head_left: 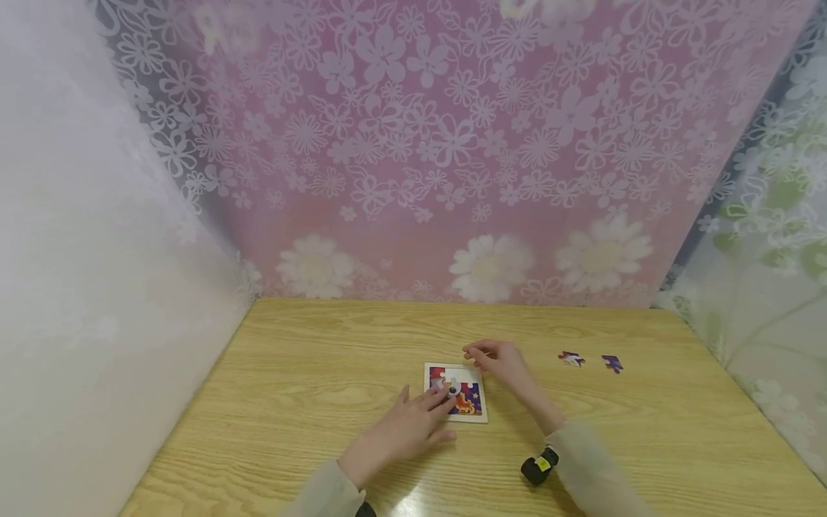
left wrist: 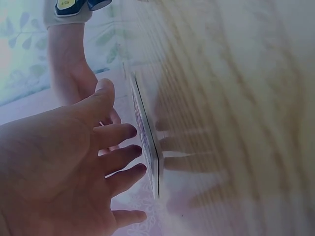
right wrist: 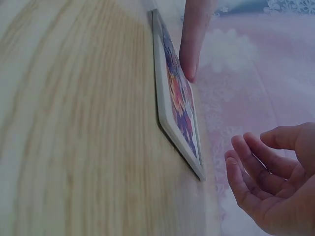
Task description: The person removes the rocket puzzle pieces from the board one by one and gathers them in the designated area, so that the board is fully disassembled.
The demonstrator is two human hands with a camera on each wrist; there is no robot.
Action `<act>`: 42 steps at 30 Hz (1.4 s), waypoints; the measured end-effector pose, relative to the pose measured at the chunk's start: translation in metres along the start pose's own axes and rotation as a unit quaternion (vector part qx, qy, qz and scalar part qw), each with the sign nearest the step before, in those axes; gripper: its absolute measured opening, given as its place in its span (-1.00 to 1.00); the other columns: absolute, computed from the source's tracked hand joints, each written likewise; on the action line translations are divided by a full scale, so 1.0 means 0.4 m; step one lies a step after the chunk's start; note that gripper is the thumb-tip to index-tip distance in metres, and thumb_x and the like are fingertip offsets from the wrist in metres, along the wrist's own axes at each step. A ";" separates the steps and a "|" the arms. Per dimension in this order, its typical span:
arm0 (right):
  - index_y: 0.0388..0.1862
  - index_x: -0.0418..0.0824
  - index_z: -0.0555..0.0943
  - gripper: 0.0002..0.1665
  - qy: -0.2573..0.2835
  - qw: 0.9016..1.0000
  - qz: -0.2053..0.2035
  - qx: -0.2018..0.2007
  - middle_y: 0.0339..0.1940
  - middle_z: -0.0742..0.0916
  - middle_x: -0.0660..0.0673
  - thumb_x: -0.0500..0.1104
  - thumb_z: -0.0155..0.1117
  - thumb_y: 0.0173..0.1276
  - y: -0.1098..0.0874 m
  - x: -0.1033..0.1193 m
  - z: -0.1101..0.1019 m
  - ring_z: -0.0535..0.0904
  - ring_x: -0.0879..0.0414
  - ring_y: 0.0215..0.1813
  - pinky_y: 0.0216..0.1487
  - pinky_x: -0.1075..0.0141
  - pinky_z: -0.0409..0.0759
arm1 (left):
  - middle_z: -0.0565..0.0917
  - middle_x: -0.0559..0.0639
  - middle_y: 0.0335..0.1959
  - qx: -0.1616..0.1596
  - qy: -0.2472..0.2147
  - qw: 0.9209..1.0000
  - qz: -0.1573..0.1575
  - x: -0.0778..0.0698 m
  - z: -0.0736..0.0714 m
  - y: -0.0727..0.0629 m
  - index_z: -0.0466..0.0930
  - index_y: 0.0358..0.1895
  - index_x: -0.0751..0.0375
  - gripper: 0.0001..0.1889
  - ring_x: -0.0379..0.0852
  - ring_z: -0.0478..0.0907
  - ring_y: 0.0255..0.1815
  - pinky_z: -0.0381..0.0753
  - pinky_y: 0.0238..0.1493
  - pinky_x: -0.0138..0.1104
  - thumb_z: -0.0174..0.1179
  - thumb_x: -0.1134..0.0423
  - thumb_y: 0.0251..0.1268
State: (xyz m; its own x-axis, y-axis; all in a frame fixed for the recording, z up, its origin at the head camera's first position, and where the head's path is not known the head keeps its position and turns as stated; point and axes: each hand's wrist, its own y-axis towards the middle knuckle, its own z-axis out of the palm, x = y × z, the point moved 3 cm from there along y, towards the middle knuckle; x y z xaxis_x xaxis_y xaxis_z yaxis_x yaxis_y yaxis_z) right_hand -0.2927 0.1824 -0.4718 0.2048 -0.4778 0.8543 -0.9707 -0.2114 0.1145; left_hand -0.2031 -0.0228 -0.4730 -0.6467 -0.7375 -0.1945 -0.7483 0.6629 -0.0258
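A small square jigsaw puzzle [head_left: 483,419] with a pale frame lies flat on the table, part of its colourful picture filled and a white area bare near its top. My left hand [head_left: 408,425] reaches over its left side, fingers extended and fingertips on the picture. In the left wrist view, that hand [left wrist: 64,162] has its fingers spread beside the puzzle's edge [left wrist: 153,167]. Beyond the upper right corner hovers my right hand [head_left: 507,366]. The right wrist view shows this hand [right wrist: 275,182] with loosely bent fingers, apart from the puzzle [right wrist: 165,105], and no piece visible in them.
Two loose puzzle pieces lie to the right on the wooden table [head_left: 310,359]: a red and white one [head_left: 571,358] and a purple one [head_left: 611,364]. Floral walls [head_left: 413,143] stand behind and at the sides. A black wrist device [head_left: 538,468] sits at the right sleeve.
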 end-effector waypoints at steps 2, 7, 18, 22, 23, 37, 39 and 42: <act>0.07 -0.32 0.72 -0.68 -0.011 1.000 -0.002 0.006 -0.13 0.81 -0.22 -0.14 0.17 0.58 0.001 0.007 0.012 0.73 -0.07 -0.16 -0.21 0.20 0.73 | 0.24 0.02 0.58 0.000 0.001 1.000 0.002 0.001 0.004 -0.001 0.28 0.56 0.05 -0.33 0.01 0.18 0.59 0.17 0.47 0.27 -0.07 -0.22 0.55; 0.03 -0.31 0.73 -0.70 -0.052 0.998 -0.022 0.029 -0.16 0.82 -0.19 -0.16 0.18 0.56 0.001 0.023 0.041 0.73 -0.02 -0.18 -0.21 0.27 0.70 | 0.22 0.02 0.59 0.004 0.003 1.000 0.007 0.003 0.011 -0.002 0.25 0.56 0.08 -0.31 -0.01 0.16 0.60 0.16 0.46 0.30 -0.07 -0.23 0.54; -0.06 -0.20 0.78 -0.76 -0.123 0.992 -0.010 0.039 -0.06 0.81 -0.13 -0.12 0.24 0.53 0.000 0.044 0.079 0.72 -0.04 -0.02 0.02 0.03 0.68 | 0.22 0.01 0.58 0.013 -0.005 1.000 -0.007 -0.005 0.003 -0.005 0.27 0.56 0.09 -0.29 -0.04 0.14 0.60 0.13 0.48 0.27 -0.05 -0.24 0.52; -0.09 -0.19 0.79 -0.75 -0.126 0.991 -0.015 0.047 -0.14 0.82 -0.09 -0.09 0.25 0.52 0.003 0.035 0.091 0.74 -0.02 -0.04 0.00 0.03 0.69 | 0.22 0.02 0.59 0.014 -0.005 1.000 -0.008 -0.008 0.002 -0.007 0.27 0.56 0.10 -0.29 -0.03 0.14 0.61 0.13 0.48 0.28 -0.05 -0.24 0.52; -0.09 -0.19 0.78 -0.75 -0.129 0.990 -0.020 0.050 -0.16 0.83 -0.08 -0.08 0.25 0.52 0.002 0.033 0.093 0.74 -0.03 -0.04 0.01 0.02 0.69 | 0.22 0.02 0.59 0.014 -0.005 1.000 -0.008 -0.009 0.002 -0.007 0.27 0.55 0.10 -0.29 -0.03 0.14 0.61 0.13 0.48 0.28 -0.05 -0.24 0.52; -0.02 -0.21 0.77 -0.72 -0.118 0.991 -0.008 0.062 -0.11 0.82 -0.10 -0.08 0.24 0.53 0.005 0.026 0.103 0.73 -0.07 0.04 0.09 -0.01 0.66 | 0.27 -0.01 0.57 0.010 0.005 1.000 -0.012 -0.011 0.008 -0.004 0.33 0.53 0.08 -0.30 -0.04 0.20 0.58 0.21 0.42 0.32 -0.04 -0.25 0.51; 0.01 -0.21 0.76 -0.73 -0.111 0.992 0.000 0.059 -0.07 0.81 -0.12 -0.10 0.25 0.52 0.004 0.026 0.103 0.72 -0.07 0.06 0.10 -0.01 0.65 | 0.26 -0.01 0.58 0.013 0.001 1.000 -0.015 -0.013 0.007 -0.004 0.33 0.53 0.09 -0.31 -0.04 0.19 0.58 0.19 0.43 0.32 -0.04 -0.25 0.51; 0.05 -0.22 0.75 -0.72 -0.105 0.993 0.010 0.055 -0.01 0.80 -0.16 -0.11 0.26 0.51 0.004 0.026 0.103 0.71 -0.09 0.09 0.11 -0.01 0.65 | 0.26 -0.01 0.57 0.014 0.002 1.000 -0.020 -0.014 0.003 -0.003 0.33 0.53 0.08 -0.30 -0.04 0.19 0.58 0.19 0.43 0.33 -0.03 -0.25 0.51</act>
State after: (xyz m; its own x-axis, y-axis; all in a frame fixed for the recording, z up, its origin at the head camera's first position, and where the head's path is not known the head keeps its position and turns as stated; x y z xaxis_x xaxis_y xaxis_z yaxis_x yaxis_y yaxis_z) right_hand -0.2867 0.1418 -0.4836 0.2178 -0.6481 0.7297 -0.9578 -0.2857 0.0321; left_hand -0.1984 -0.0191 -0.4731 -0.6172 -0.7639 -0.1885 -0.7689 0.6364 -0.0613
